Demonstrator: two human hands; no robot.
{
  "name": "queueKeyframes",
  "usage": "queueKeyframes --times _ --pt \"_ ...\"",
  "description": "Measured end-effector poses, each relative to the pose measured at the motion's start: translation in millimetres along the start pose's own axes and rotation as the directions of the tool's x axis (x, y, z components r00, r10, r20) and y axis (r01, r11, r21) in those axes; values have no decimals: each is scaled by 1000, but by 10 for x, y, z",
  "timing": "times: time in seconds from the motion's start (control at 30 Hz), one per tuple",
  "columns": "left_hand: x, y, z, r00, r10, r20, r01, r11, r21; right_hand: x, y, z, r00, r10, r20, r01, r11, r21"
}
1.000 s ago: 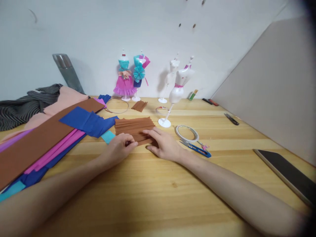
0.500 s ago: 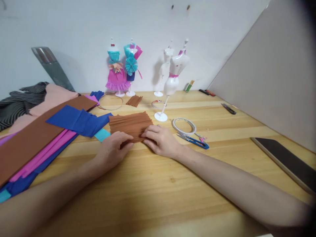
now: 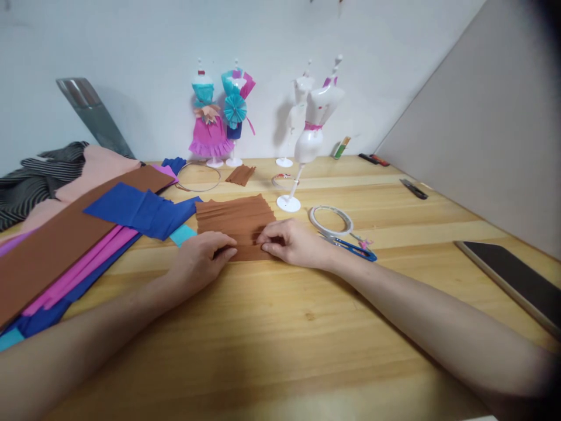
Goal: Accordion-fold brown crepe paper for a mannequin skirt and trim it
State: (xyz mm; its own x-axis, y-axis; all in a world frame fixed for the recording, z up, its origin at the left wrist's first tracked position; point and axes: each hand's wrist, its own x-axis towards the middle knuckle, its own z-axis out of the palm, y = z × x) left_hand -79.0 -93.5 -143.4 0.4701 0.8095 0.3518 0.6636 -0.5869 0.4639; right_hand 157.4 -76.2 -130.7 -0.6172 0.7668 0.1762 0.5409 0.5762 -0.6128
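Observation:
A pleated piece of brown crepe paper (image 3: pixel 234 213) lies flat on the wooden table in front of me. My left hand (image 3: pixel 204 254) pinches its near edge on the left, thumb and fingers pressed together. At the near right corner, my right hand (image 3: pixel 293 242) grips the same sheet between thumb and fingertips. Fine creases run across the sheet, and a smooth strip shows along the near edge between my hands. Just right of my right hand lie a roll of white tape (image 3: pixel 331 220) and blue thread snips (image 3: pixel 355 248).
Folded brown crepe paper (image 3: pixel 56 245) and blue paper (image 3: pixel 131 209) pile up at left. Small dress forms stand behind, one bare white form (image 3: pixel 309 143) nearest. A phone (image 3: pixel 511 280) lies at right, a craft knife (image 3: pixel 413 188) beyond it. A smaller brown piece (image 3: pixel 241 175) lies farther back.
My right hand has shifted slightly right, its fingers more curled. More of the sheet's near edge now shows flat between my hands. The whole view has tilted slightly.

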Motion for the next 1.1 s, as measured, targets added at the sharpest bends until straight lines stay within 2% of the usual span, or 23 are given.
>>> queueKeyframes --times 0.13,0.3,0.4,0.57,0.7,0.8,0.87,0.93,1.03,1.1 --pt "-9 23 -3 999 49 17 -50 994 93 8 0 -14 997 34 67 -33 999 -21" --pt "-17 36 -15 988 148 -51 -133 965 224 -8 -1 12 991 -92 -95 73 979 -191" --pt "-29 44 -16 984 166 -63 -142 950 276 -23 6 29 976 -172 -131 122 938 -324" --pt "-32 41 2 989 142 35 -145 926 349 -45 -32 63 959 -283 -4 259 882 -393" --pt "-16 31 -6 987 160 -30 -143 943 300 -43 -25 90 935 -340 99 341 788 -512" --pt "-3 52 -47 981 164 -102 -134 959 248 -25 42 99 952 -298 65 278 760 -587" --pt "9 65 -82 987 101 -126 -62 958 281 -13 90 101 972 -236 0 187 768 -613" --pt "33 50 -116 991 -11 -130 58 929 366 -7 120 102 985 -160 -70 82 779 -621" --pt "94 -58 -174 973 -198 -117 230 817 529 -5 116 104 990 -66 -121 -24 781 -624" --pt "145 -180 -238 951 -295 -90 283 720 633 -4 96 108 992 -31 -126 -55 780 -623"
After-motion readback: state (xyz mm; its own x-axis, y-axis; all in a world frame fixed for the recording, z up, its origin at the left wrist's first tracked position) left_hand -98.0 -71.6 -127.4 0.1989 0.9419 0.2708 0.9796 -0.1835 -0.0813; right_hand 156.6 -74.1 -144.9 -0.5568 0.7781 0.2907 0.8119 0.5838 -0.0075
